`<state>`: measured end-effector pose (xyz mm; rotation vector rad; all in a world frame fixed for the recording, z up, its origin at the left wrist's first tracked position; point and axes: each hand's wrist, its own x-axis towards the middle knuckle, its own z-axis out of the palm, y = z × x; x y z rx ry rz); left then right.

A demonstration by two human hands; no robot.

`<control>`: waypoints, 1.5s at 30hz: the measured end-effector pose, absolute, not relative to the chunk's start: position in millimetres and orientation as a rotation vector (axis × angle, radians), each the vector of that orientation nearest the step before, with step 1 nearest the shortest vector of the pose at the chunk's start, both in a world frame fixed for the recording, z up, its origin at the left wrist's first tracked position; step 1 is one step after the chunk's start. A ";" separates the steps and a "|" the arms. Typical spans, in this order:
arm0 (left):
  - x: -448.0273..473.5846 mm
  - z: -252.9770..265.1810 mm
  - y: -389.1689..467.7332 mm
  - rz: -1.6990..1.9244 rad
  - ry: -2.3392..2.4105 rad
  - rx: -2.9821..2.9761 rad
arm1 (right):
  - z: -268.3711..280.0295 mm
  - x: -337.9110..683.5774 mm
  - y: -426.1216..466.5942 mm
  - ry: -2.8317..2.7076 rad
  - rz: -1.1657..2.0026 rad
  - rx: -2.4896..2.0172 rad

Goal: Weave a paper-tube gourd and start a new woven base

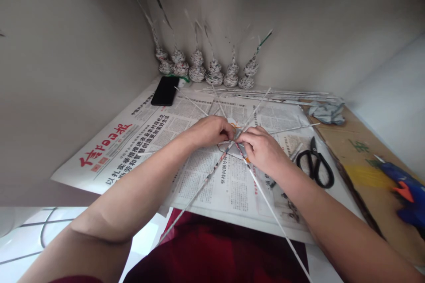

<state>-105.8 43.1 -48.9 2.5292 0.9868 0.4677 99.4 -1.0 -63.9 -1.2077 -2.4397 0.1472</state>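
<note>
Several thin rolled-paper sticks (254, 177) cross under my hands and fan outward like spokes. Two of them run toward my lap, and others point to the back and sides. My left hand (215, 130) pinches the sticks close to their crossing, its thumb and fingers pressed together. From the right, my right hand (260, 143) grips the same crossing with bent fingers. The fingertips of both hands nearly touch and hide most of the centre. Beneath lies a small grey-white piece with orange marks, partly covered. Newspaper (202, 185) spreads under everything.
Several woven paper gourds (214, 73) stand along the back wall. A black phone (165, 90) lies at back left. Black-handled scissors (314, 166), a crumpled cloth (327, 112), cardboard (343, 159) and a blue glue gun (400, 185) are at right. More paper sticks (282, 96) lie behind.
</note>
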 end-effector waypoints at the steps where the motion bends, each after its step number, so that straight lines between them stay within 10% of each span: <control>1: -105.8 -48.5 43.0 0.458 0.991 2.530 | -63.9 99.2 -1.0 -2.438 0.147 -1.212; 45: -108.9 -44.4 42.4 0.437 0.909 2.561 | -68.9 98.8 1.9 -2.350 0.180 -1.203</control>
